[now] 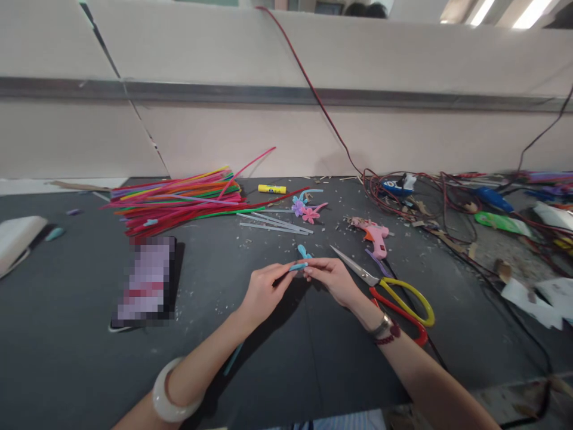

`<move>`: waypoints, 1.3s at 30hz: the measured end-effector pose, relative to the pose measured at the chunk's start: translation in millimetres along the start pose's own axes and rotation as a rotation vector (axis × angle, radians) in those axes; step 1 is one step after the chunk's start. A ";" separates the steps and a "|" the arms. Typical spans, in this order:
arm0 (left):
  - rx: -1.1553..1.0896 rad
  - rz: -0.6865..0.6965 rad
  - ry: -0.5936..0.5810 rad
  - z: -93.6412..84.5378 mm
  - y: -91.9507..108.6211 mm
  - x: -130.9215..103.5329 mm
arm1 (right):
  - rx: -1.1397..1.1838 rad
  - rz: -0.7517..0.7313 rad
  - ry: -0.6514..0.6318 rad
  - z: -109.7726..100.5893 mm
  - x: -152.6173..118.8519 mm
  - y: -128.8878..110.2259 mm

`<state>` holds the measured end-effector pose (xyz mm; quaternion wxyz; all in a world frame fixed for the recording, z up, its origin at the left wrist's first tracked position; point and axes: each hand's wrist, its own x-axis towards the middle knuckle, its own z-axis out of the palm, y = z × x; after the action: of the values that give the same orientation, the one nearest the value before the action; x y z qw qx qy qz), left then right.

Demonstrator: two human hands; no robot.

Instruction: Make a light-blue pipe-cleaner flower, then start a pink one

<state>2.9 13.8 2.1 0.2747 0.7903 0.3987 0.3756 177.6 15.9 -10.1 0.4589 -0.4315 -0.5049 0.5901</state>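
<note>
Between my fingertips is a short, bent light-blue pipe cleaner (298, 266). My left hand (270, 288) pinches its left end, and my right hand (332, 278) pinches the right end. Just beyond the fingers lies another light-blue looped piece (303, 251); whether it joins the held one I cannot tell. Farther back, small pipe-cleaner flowers in blue, purple and pink (308, 214) rest on the dark table. Scissors (380, 280) with yellow and red handles lie right of my right hand, blades partly spread. Under my left forearm, a blue strip (233, 360) is partly hidden.
A bundle of coloured pipe cleaners (179, 200) lies at the back left, with a phone (147, 280) in front. Clear glue sticks (275, 224), a yellow glue stick tube (271, 189) and a pink glue gun (373, 235) sit beyond my hands. Tangled cables (443, 203) and scraps cover the right.
</note>
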 end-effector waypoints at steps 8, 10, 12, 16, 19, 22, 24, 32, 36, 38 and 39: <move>-0.087 -0.138 -0.109 1.6 2.6 3.1 | -0.103 -0.107 0.063 -0.8 -0.7 -5.4; -0.136 -0.204 -0.111 3.5 2.5 2.8 | -0.101 -0.127 0.083 -0.7 -0.7 -5.2; -0.150 -0.251 -0.080 4.2 2.5 2.3 | -0.082 -0.114 0.100 -0.7 -0.3 -2.6; -0.102 -0.263 -0.049 3.0 2.9 2.0 | -0.031 -0.065 0.103 0.4 0.8 4.6; -0.088 -0.279 -0.056 3.1 2.5 2.7 | 0.033 -0.050 0.092 1.8 1.1 7.5; -0.083 -0.287 -0.070 3.9 2.4 3.3 | 0.046 -0.054 0.089 2.6 1.3 7.6; -0.065 -0.283 -0.075 4.1 3.2 3.3 | 0.039 -0.056 0.087 2.8 1.4 7.3; -0.065 -0.306 -0.075 3.0 8.0 2.5 | 0.159 -0.031 0.039 6.3 0.4 6.6; -0.206 -0.345 -0.120 2.8 6.4 3.9 | 0.240 -0.019 0.016 8.2 -1.0 3.9; -0.327 -0.420 -0.149 3.5 4.7 5.0 | 0.250 -0.018 0.012 8.2 -1.1 2.9; -0.393 -0.471 -0.168 3.9 3.9 5.5 | 0.251 -0.019 0.012 7.9 -0.9 2.7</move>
<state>9.9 15.8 4.8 0.5336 0.6363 0.4663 0.3048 169.8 13.3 -11.8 0.5181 -0.3694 -0.4282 0.6417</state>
